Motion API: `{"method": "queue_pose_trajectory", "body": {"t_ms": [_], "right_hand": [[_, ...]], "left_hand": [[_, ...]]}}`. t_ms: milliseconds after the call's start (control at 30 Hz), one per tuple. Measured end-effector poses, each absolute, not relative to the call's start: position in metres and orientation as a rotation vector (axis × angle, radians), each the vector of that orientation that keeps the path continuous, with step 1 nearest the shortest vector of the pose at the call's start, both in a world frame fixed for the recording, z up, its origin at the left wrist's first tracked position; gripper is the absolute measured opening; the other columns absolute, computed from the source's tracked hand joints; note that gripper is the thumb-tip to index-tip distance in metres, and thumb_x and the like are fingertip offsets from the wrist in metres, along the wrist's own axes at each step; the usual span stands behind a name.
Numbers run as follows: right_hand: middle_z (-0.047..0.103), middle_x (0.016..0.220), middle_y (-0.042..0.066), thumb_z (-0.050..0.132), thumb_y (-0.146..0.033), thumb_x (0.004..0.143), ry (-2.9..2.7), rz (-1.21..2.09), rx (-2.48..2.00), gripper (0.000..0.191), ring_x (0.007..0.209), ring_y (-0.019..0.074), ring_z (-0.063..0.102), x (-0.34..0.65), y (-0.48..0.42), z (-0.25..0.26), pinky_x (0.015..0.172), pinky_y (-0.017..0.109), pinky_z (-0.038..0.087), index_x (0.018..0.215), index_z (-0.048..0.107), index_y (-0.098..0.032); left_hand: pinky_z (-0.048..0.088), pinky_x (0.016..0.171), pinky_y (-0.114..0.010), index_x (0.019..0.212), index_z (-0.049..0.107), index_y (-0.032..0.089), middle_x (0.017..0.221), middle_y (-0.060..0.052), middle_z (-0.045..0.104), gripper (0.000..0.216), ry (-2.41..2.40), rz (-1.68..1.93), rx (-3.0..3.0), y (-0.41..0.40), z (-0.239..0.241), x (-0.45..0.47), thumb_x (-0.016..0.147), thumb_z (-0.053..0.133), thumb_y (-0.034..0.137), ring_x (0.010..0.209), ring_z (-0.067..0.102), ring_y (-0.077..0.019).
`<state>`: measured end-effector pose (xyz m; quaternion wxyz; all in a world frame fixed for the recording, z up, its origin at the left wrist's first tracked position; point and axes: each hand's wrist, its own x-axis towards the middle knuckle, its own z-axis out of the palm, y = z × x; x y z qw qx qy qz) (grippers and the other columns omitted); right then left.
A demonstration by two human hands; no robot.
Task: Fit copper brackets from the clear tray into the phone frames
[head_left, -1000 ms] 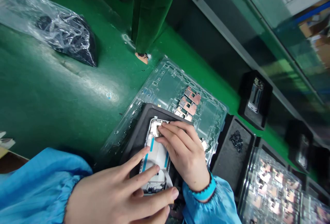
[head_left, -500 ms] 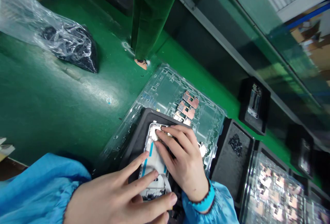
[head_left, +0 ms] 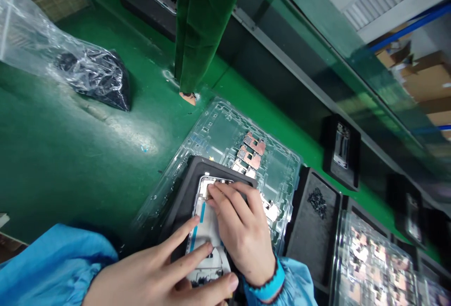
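A phone frame [head_left: 206, 221] with blue strips lies in a dark foam tray [head_left: 186, 186]. My left hand [head_left: 158, 268] reaches over its lower part, fingers spread and fingertips resting on the frame. A pale curved strip runs by those fingers. At the frame's upper end, my right hand [head_left: 243, 226] has its fingers bent close together, the tips against a shiny metal part [head_left: 206, 191]; whatever lies under them is hidden. Behind the tray, a clear plastic tray [head_left: 221, 127] carries several copper-coloured circuit boards [head_left: 250, 155].
Right of my hands stands a black tray [head_left: 299, 245] with small dark pieces, beside a clear tray of boards [head_left: 373, 268]. Phone frames in foam trays [head_left: 341, 151] sit farther right. A green post [head_left: 207, 24] rises behind; a plastic bag [head_left: 102, 75] lies at left.
The view has shifted slightly, so the surroundings sit lower and a little left. My right fingertips have drawn closer together at the frame's upper end. My left hand stays spread over the frame.
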<state>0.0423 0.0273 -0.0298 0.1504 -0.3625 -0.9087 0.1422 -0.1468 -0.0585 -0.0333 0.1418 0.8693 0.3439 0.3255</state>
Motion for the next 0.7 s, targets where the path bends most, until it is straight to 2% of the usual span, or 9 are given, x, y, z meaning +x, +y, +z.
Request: {"method": "queue_pose_trajectory", "body": {"t_ms": [167, 333, 467, 567, 633, 700], "right_hand": [[0.074, 0.113, 0.006, 0.065, -0.012, 0.098, -2.466, 0.503, -1.099, 0.024, 0.102, 0.0254, 0.058, 0.039, 0.031, -0.031, 0.090, 0.044, 0.056, 0.122, 0.069, -0.018], [0.072, 0.119, 0.008, 0.062, -0.011, 0.099, -2.562, 0.477, -1.095, 0.033, 0.102, 0.0268, 0.057, 0.041, 0.030, -0.029, 0.087, 0.046, 0.057, 0.132, 0.065, -0.019], [0.070, 0.122, 0.009, 0.060, -0.008, 0.099, -2.561, 0.510, -1.126, 0.038, 0.104, 0.0270, 0.056, 0.041, 0.028, -0.029, 0.088, 0.047, 0.057, 0.135, 0.064, -0.021], [0.071, 0.114, 0.007, 0.064, -0.011, 0.097, -2.440, 0.609, -1.170, 0.032, 0.102, 0.0257, 0.056, 0.040, 0.031, -0.028, 0.089, 0.044, 0.056, 0.127, 0.069, -0.022], [0.071, 0.110, 0.007, 0.068, -0.012, 0.096, -2.390, 0.668, -1.181, 0.029, 0.101, 0.0254, 0.056, 0.039, 0.033, -0.028, 0.088, 0.043, 0.055, 0.124, 0.070, -0.022], [0.069, 0.110, 0.007, 0.069, -0.012, 0.095, -2.380, 0.711, -1.183, 0.029, 0.101, 0.0254, 0.055, 0.040, 0.036, -0.028, 0.088, 0.042, 0.054, 0.123, 0.070, -0.020]], "left_hand": [[0.043, 0.120, -0.050, 0.115, 0.075, 0.032, 0.138, 0.012, 0.063, 0.036, 0.966, 0.909, 2.538, -0.055, -0.034, -0.149, 0.108, 0.040, 0.026, 0.115, 0.061, -0.0188], [0.050, 0.115, -0.049, 0.120, 0.073, 0.032, 0.148, 0.009, 0.057, 0.036, 0.911, 0.879, 2.566, -0.056, -0.037, -0.152, 0.107, 0.040, 0.030, 0.118, 0.061, -0.0201], [0.055, 0.110, -0.047, 0.125, 0.071, 0.033, 0.133, 0.003, 0.068, 0.034, 0.944, 0.908, 2.488, -0.060, -0.041, -0.153, 0.107, 0.042, 0.035, 0.118, 0.063, -0.0210], [0.063, 0.094, -0.036, 0.132, 0.068, 0.032, 0.118, 0.001, 0.075, 0.034, 1.042, 0.910, 2.416, -0.064, -0.048, -0.153, 0.101, 0.055, 0.033, 0.116, 0.066, -0.0241], [0.065, 0.086, -0.027, 0.133, 0.068, 0.034, 0.118, 0.002, 0.076, 0.040, 1.101, 0.902, 2.391, -0.069, -0.056, -0.153, 0.094, 0.065, 0.026, 0.117, 0.066, -0.0242], [0.063, 0.083, -0.021, 0.132, 0.067, 0.037, 0.123, 0.004, 0.074, 0.044, 1.123, 0.898, 2.379, -0.076, -0.066, -0.152, 0.092, 0.068, 0.020, 0.113, 0.069, -0.0206]]}}
